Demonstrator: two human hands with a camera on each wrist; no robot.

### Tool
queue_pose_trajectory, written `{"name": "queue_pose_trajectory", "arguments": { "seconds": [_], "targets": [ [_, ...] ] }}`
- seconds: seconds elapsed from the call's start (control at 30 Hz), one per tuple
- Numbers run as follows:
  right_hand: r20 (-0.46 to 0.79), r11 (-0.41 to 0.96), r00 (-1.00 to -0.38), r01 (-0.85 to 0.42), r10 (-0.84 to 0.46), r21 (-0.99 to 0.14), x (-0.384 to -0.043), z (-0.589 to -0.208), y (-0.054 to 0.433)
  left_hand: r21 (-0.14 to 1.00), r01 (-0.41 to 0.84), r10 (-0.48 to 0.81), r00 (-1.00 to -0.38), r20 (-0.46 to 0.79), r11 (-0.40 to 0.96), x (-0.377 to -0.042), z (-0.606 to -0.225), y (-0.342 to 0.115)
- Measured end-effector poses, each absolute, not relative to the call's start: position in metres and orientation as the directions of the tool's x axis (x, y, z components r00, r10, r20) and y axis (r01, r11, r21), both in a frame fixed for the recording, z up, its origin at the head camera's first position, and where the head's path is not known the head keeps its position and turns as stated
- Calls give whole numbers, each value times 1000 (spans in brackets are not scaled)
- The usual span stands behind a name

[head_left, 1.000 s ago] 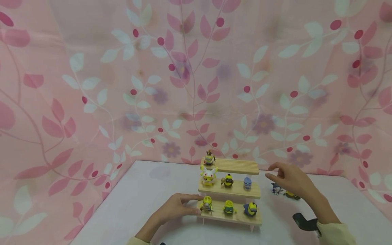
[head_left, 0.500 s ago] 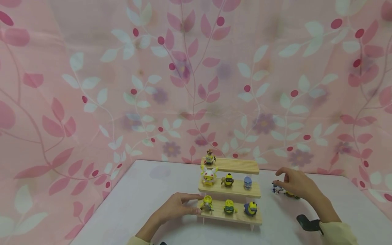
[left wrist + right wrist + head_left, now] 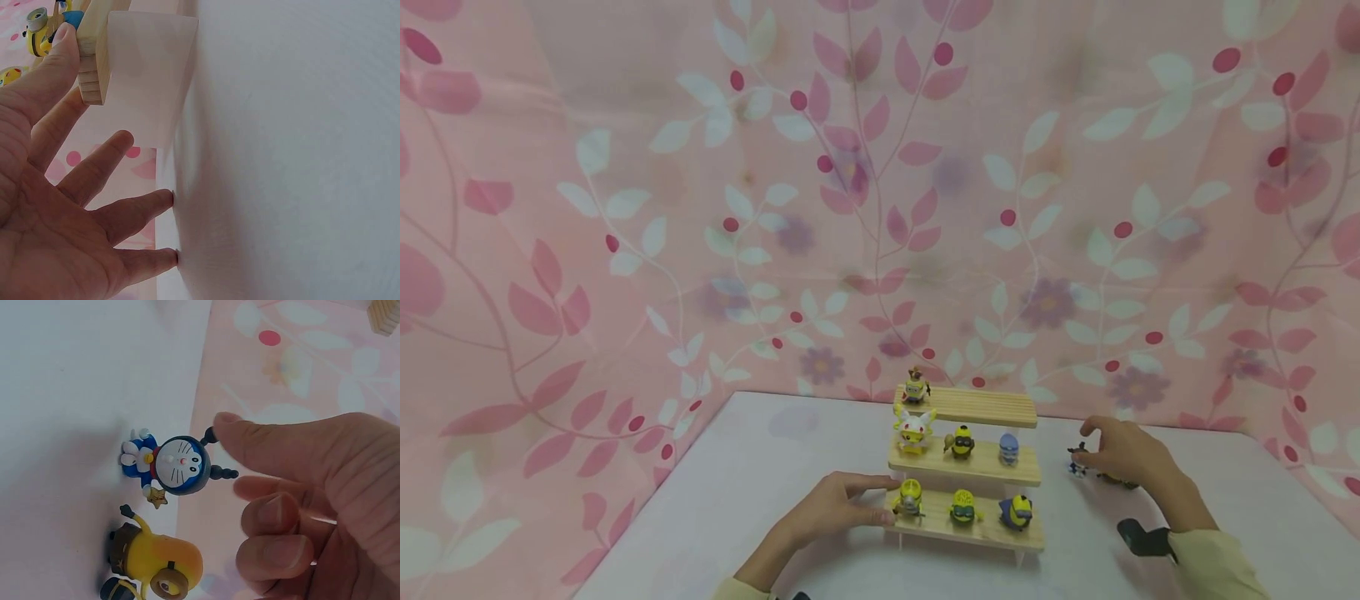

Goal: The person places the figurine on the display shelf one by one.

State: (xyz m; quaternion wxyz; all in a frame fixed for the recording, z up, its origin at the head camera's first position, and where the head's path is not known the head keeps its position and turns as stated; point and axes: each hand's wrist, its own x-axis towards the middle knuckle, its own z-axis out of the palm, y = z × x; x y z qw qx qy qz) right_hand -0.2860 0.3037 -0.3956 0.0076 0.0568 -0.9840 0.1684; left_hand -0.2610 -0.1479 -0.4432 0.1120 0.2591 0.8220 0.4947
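Note:
Beside a three-tier wooden display stand (image 3: 977, 406), my left hand (image 3: 835, 507) touches the left end of the bottom shelf (image 3: 94, 56). Its thumb lies at the shelf's edge near a yellow goggled figurine (image 3: 910, 497), the index finger behind; the other fingers spread straight toward the table. On the right, my right hand (image 3: 1131, 454) reaches over a blue cat figurine (image 3: 181, 465) with dark beaded pigtails and a gold star. The thumb tip overlaps one pigtail in the right wrist view, the fingers bend loosely below, and the figurine stands upright on the table.
A yellow one-eyed figurine (image 3: 165, 556) stands close beside the cat figurine. More small figurines line the shelves: a crowned one (image 3: 915, 388) on top, a white-eared one (image 3: 913, 429) and a blue one (image 3: 1009, 448) in the middle. A pink floral curtain (image 3: 820, 208) hangs behind the white table (image 3: 737, 467).
My right hand has come down and to the right, from beside the top shelf to the cat figurine. The left hand stays at the bottom shelf.

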Motion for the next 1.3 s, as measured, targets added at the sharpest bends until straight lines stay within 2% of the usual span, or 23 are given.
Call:
{"name": "queue_pose_trajectory", "arguments": {
  "seconds": [0.17,0.33,0.67,1.03,1.3],
  "targets": [
    [-14,951,-994,-98,-107,-295,-293,-397,303,868,321,533,-842,79,379,-262,-445,-148],
    [-58,948,-994,-74,-96,-311,-296,-397,301,870,320,537,-840,78,375,-263,-447,-147],
    [-85,963,-995,-33,-58,-269,-296,-398,294,868,319,529,-845,79,380,-262,-446,-147],
    [-40,951,-995,-77,-93,-298,-295,-400,298,874,306,525,-848,70,378,-261,-444,-147],
    [-36,944,-993,-96,-113,-317,-287,-385,296,880,305,530,-845,74,363,-262,-447,-148]
  ]
}}
